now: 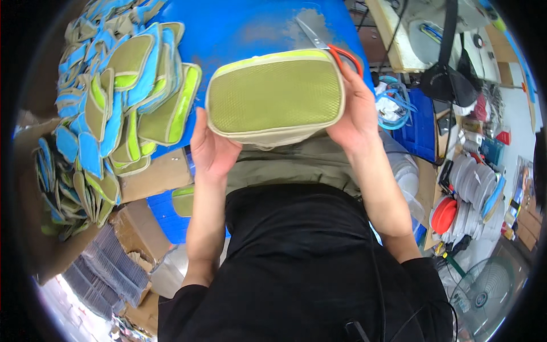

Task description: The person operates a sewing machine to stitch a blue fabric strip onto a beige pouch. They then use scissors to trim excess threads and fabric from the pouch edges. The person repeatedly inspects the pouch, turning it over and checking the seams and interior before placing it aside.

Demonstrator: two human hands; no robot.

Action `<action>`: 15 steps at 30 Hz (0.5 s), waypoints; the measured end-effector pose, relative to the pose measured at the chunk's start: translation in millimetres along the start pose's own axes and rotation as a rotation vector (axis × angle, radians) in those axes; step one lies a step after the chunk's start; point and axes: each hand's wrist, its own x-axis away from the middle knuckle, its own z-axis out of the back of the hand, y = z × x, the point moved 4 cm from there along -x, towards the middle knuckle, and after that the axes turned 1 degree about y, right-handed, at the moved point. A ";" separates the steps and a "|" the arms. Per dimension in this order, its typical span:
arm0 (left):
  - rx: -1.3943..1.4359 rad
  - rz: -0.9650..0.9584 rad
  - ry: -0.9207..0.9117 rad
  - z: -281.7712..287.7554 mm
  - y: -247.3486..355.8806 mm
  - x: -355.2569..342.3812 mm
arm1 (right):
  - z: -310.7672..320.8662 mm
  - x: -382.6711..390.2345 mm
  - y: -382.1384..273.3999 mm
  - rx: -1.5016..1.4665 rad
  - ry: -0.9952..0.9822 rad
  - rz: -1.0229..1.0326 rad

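Note:
An olive-green mesh pouch (276, 94) with rounded corners and beige binding is held up in front of me, its broad face toward me. My left hand (215, 149) supports its left side, thumb up beside the edge. On the opposite side my right hand (358, 114) grips the pouch, with the fingers partly hidden behind it. Scissors with orange-red handles (348, 58) sit at the pouch's upper right corner, against my right fingertips. Their open blades point up and left over the blue table; whether my right hand also holds them I cannot tell.
Piled green, blue and beige fabric pieces (128, 85) cover the left of the blue table (239, 28). Cardboard boxes (156, 176) stand below them. To the right are a sewing machine (424, 43), a blue basket (396, 105), thread spools (473, 176) and a fan (484, 296).

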 end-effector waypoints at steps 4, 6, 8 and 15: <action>-0.135 -0.040 0.042 3.2 -0.6 -3.2 | -0.7 4.8 -0.8 -0.009 -0.071 -0.013; -0.125 -0.029 0.012 2.2 2.7 -0.6 | 1.1 5.0 -2.3 -0.005 -0.110 -0.016; -0.139 -0.040 0.012 3.3 4.8 2.4 | -0.8 8.6 -0.3 0.016 -0.180 -0.054; -0.300 -0.096 -0.026 22.8 26.2 25.7 | -10.8 21.6 1.1 0.157 -0.251 -0.008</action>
